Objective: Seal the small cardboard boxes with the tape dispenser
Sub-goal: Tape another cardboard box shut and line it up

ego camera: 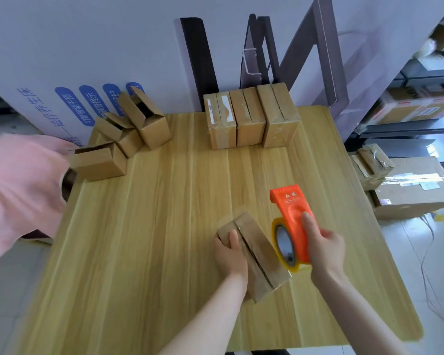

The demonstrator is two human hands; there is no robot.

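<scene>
A: While the left hand point(230, 252) grips the small box point(259, 247) low in the centre of the frame, where is the tape dispenser point(292, 213)?
B: Just right of it, in the right hand point(327, 248), fingers point(307, 222) curled round its orange body
A: Other boxes?
B: Three sealed boxes point(250, 116) upper centre, open boxes point(123, 134) upper left of the desk point(151, 226)

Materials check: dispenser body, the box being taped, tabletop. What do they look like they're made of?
The dispenser: orange moulded plastic, smooth with a slight sheen and raised lettering. The box beside it: brown cardboard, matte, with creased flaps; probably corrugated, but no cut edge shows clearly. The table: light wood-grain top, semi-matte; the even striping suggests laminate, though solid wood can't be ruled out.
</scene>
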